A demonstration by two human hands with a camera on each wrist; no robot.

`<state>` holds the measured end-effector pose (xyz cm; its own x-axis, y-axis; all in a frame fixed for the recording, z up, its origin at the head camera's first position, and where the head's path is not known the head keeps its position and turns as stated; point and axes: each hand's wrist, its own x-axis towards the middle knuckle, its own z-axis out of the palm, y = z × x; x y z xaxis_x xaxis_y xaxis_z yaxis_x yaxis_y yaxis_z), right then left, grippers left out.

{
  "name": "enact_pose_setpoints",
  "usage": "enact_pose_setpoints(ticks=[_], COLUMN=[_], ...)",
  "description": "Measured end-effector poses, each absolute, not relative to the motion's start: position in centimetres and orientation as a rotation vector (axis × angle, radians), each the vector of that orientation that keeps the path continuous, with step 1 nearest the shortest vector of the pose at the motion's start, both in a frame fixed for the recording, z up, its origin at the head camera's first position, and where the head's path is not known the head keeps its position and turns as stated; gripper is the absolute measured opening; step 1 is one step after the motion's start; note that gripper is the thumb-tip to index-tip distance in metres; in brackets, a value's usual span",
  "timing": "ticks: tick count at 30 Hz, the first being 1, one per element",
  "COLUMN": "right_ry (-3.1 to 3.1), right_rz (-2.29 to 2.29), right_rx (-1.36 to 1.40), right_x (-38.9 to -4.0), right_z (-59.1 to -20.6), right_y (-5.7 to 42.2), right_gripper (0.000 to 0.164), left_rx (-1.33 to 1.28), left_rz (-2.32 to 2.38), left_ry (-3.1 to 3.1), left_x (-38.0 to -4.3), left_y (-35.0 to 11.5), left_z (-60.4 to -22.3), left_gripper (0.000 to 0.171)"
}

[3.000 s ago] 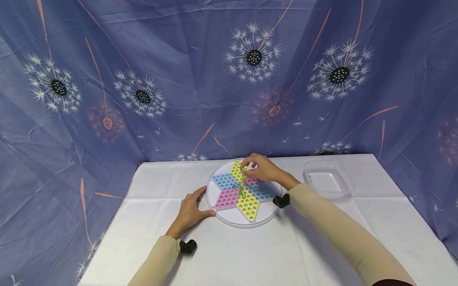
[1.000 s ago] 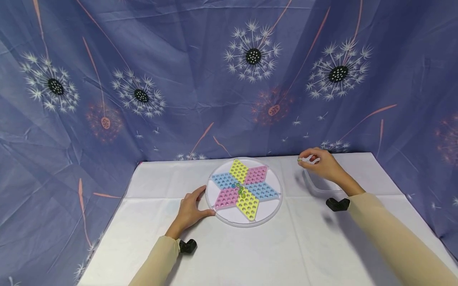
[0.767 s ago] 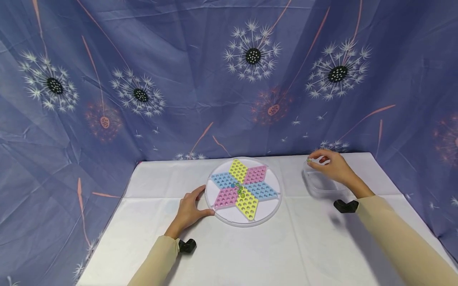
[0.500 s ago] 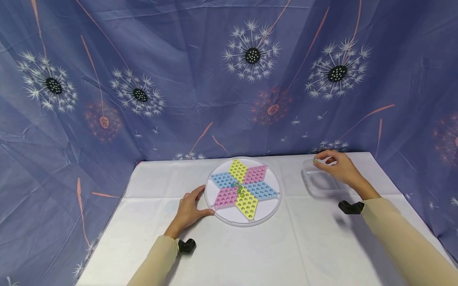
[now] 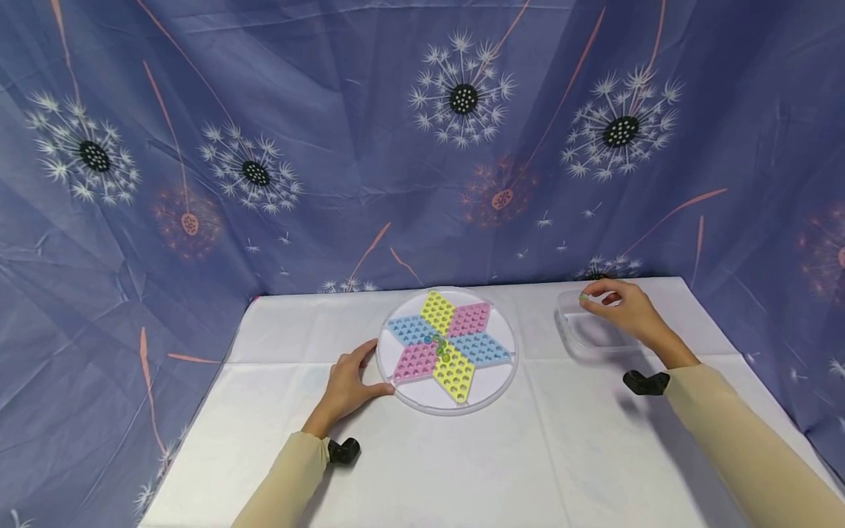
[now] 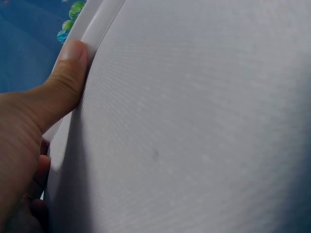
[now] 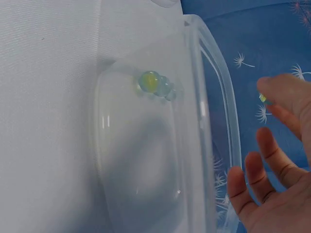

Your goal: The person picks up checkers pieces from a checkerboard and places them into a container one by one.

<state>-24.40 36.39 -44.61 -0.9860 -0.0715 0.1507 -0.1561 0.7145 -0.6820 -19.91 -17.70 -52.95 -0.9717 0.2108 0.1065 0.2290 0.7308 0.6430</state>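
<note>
A round white Chinese checkers board (image 5: 409, 396) with a yellow, pink and blue star lies on the table. Several green marbles (image 5: 446, 358) and a blue marble (image 5: 428, 339) sit around its centre. My left hand (image 5: 346, 385) touches the board's left rim, thumb and fingers spread along it. In the left wrist view, the thumb (image 6: 68, 73) rests against the rim. Between thumb and index finger, my right hand (image 5: 623, 308) pinches a small green marble (image 5: 584, 297) above the clear plastic box (image 5: 569, 334). A few marbles (image 7: 150, 82) show in the box in the right wrist view.
A white cloth (image 5: 449, 469) covers the table. Behind it hangs a blue curtain (image 5: 370, 147) with dandelion prints, meeting the table's back edge. The box stands to the right of the board, near that edge.
My right hand has gone from above the board's far side to the right, over the plastic box, with the marble pinched in it. My left hand has stayed at the rim.
</note>
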Motion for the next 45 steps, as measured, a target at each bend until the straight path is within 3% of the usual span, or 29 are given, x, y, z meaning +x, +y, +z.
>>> enact_pose_setpoints(ticks=[28,35,45], right_ry=[-2.954,-2.928,-2.898], right_rz=[1.133,1.119,1.104], right_rx=[0.099,0.097,0.094], right_x=[-24.8,-24.9,-24.8], right_z=[-46.3,-46.4,-46.4], right_y=[35.9,35.7,35.6], right_gripper=[0.040,0.054,0.050], left_rx=[-0.380,-0.352,-0.348], left_rz=[-1.071,-1.073,-1.102], left_ry=[-2.916,-2.913,-2.904], left_x=[-20.1,-19.9,-19.7], left_y=[-17.5,-17.6,-17.5], left_z=[-52.5,-52.4,-52.5], left_gripper=[0.104,0.103,0.103])
